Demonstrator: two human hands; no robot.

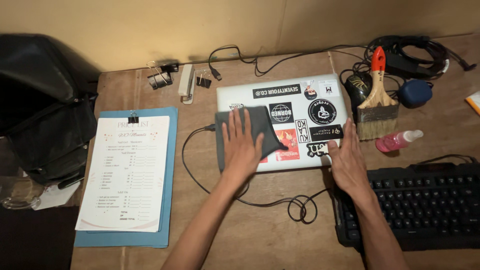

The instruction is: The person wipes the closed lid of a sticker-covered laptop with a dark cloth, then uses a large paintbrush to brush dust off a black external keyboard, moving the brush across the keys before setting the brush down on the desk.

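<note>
A paintbrush (378,102) lies beside a pink spray bottle (398,140).

left hand (241,145): flat, palm down, fingers spread wide and pointing away | right hand (347,159): flat, palm down, fingers close together | arms: both bare, reaching up from the bottom edge, leaning in toward each other low down

We see the cloth (250,132) on the laptop (285,120), clipboard (130,175) to its left, keyboard (415,205) right, brush (377,100) behind the keyboard.
</note>
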